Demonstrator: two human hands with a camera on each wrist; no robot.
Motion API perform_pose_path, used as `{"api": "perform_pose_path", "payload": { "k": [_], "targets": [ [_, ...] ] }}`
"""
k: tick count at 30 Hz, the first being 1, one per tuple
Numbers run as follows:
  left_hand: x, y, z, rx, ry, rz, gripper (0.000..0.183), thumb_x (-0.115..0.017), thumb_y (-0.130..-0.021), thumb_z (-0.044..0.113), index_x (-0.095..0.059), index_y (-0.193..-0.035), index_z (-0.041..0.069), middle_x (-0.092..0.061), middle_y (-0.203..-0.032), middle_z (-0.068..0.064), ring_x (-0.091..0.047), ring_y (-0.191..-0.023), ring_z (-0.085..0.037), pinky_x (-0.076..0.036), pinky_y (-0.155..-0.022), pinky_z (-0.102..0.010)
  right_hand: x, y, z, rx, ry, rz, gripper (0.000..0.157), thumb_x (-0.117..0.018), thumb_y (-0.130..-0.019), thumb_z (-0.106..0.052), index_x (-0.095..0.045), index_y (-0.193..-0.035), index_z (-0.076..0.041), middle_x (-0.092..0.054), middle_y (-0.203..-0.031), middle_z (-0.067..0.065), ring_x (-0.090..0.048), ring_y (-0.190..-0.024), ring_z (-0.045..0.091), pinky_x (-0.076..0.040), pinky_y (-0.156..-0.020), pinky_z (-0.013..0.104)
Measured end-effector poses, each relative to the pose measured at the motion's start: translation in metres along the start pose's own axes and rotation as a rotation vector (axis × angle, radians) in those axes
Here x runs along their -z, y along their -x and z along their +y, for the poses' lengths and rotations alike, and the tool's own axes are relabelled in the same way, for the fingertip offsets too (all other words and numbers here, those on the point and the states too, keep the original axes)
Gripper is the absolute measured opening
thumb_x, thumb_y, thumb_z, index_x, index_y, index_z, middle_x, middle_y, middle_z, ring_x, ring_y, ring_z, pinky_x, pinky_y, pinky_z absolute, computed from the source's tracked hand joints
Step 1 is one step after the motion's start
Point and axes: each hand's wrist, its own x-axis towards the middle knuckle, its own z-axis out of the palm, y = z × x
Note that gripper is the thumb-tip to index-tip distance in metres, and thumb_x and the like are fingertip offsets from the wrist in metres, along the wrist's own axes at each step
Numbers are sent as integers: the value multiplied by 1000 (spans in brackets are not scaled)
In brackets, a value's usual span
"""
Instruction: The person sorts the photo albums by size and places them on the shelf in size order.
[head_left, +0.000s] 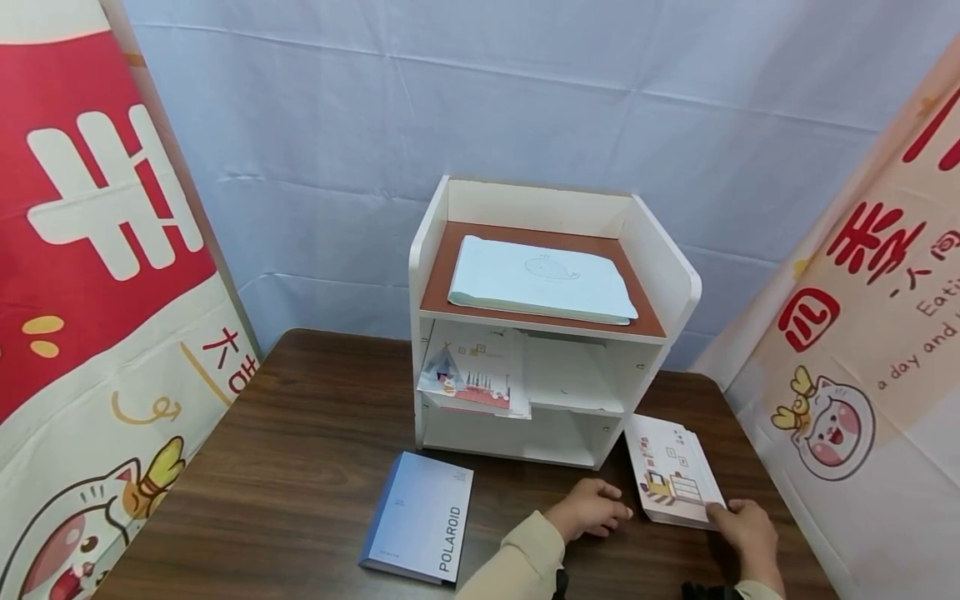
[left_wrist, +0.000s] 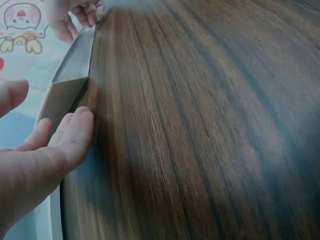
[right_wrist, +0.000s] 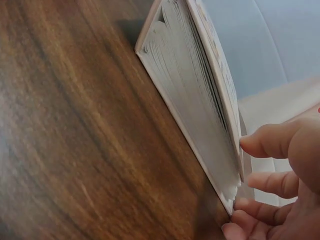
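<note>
A thick white photo album (head_left: 672, 471) with a drawn building on its cover lies on the table, right of the small white shelf. My right hand (head_left: 745, 533) holds its near right corner, the thumb on the cover and the fingers at the edge. In the right wrist view, the page ends of the album (right_wrist: 182, 85) show between its two covers, beside my right hand (right_wrist: 280, 185). Just left of the album, my left hand (head_left: 588, 508) hovers low over the table, apart from it, with fingers loosely extended. The left wrist view shows nothing in my left hand (left_wrist: 55, 145).
The white shelf (head_left: 678, 287) stands at the back. On its top lies a pale blue pad (head_left: 517, 287) with a whale drawing; illustrated papers (head_left: 480, 371) stick out below. A blue POLAROID album (head_left: 420, 517) lies front left on the brown table (head_left: 300, 467). Fabric hangs on three sides.
</note>
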Motion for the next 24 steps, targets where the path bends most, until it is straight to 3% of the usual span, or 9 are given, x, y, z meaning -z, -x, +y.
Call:
{"api": "perform_pose_path", "payload": {
  "k": [8, 14, 20, 24],
  "targets": [
    [-6, -5, 5, 17, 93, -71, 32, -68, -81, 1, -57, -110, -1, -61, -86, -9, -61, -85, -30, -50, -76, -48, 2, 4, 2, -41, -50, -1, 63, -60, -79, -31, -48, -106, 24, -51, -96, 38, -53, -82, 44, -45, -73, 51],
    [-7, -6, 11, 23, 127, -91, 38, -67, -81, 0, -53, -116, -3, -60, -90, -12, -59, -90, -32, -48, -80, -48, 1, 5, -2, -45, -40, 1, 67, -61, -79, -35, -47, -108, 23, -47, -107, 40, -47, -95, 51, -37, -86, 56],
    [-11, -2, 16, 31, 154, -98, 37, -66, -82, 0, -52, -116, -4, -58, -90, -12, -58, -93, -34, -48, -81, -49, -3, 7, -1, -17, -41, 40, 65, -60, -81, -34, -46, -109, 23, -45, -112, 41, -45, -99, 53, -35, -89, 57],
    [-16, -3, 17, 39, 173, -94, 42, -66, -81, -1, -49, -119, -4, -57, -90, -11, -57, -94, -34, -47, -82, -50, -3, 8, 1, -59, -82, 67, 68, -63, -81, -35, -44, -112, 23, -44, -114, 41, -41, -104, 54, -32, -93, 57]
  ]
}}
